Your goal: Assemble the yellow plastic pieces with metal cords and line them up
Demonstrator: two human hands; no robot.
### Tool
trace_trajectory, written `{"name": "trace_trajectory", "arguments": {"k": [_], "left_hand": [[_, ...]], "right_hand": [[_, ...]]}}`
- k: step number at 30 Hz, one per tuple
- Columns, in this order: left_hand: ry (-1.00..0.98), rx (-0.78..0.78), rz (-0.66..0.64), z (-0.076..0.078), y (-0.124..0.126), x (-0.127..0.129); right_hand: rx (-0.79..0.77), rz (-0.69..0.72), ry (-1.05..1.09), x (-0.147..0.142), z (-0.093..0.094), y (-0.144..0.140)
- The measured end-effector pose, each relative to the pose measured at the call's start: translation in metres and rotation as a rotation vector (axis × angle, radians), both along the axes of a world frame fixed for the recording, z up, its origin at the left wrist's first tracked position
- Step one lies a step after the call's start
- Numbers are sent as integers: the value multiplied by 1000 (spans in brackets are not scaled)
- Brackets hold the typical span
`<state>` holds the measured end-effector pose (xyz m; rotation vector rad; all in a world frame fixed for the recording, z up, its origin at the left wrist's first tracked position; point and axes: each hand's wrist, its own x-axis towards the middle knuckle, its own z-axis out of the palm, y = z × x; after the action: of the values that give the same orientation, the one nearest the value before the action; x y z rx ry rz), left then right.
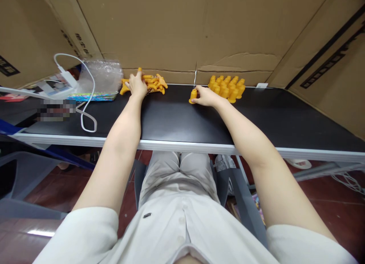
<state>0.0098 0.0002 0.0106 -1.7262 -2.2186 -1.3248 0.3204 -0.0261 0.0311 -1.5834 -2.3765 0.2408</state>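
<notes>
My left hand (137, 86) is over a pile of orange curved, branched pieces (156, 83) with thin metal chains among them. Its fingers close around one of these, whose orange tip (139, 69) pokes up past the fingertips; the hand hides the rest. Farther right, my right hand (207, 96) pinches a small orange bottle-shaped piece with a flared base (193, 96). That piece is upright, low at the black tabletop; whether its base touches I cannot tell. Just beyond the right hand, several matching orange pieces (227, 87) stand upright in a close group.
Cardboard walls (171, 32) enclose the back and sides of the black table (176, 119). At left lie a clear plastic bag (101, 77), colourful flat packets (99, 97), and a white cable (92, 81) with a white plug (68, 79). A white tag (261, 85) lies at the back right.
</notes>
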Motion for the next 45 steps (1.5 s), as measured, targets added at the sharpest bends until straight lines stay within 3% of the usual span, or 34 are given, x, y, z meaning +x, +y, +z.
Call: {"name": "trace_trajectory", "arguments": {"k": [6,13,18,32,45], "left_hand": [[123,45,-190,-5,15,-2],[275,-48,-439,0,13,26],[374,-112,-521,8,3,47],[392,-115,-532,10,-3,56],[422,-125,-543,7,-14,76]], "right_hand": [[28,5,114,0,-7,10],[244,-5,-86,12,-4,20],[276,9,-137,17,-6,24],[267,-46,-179,16,-5,18],[203,134,73,12,-5,22]]}}
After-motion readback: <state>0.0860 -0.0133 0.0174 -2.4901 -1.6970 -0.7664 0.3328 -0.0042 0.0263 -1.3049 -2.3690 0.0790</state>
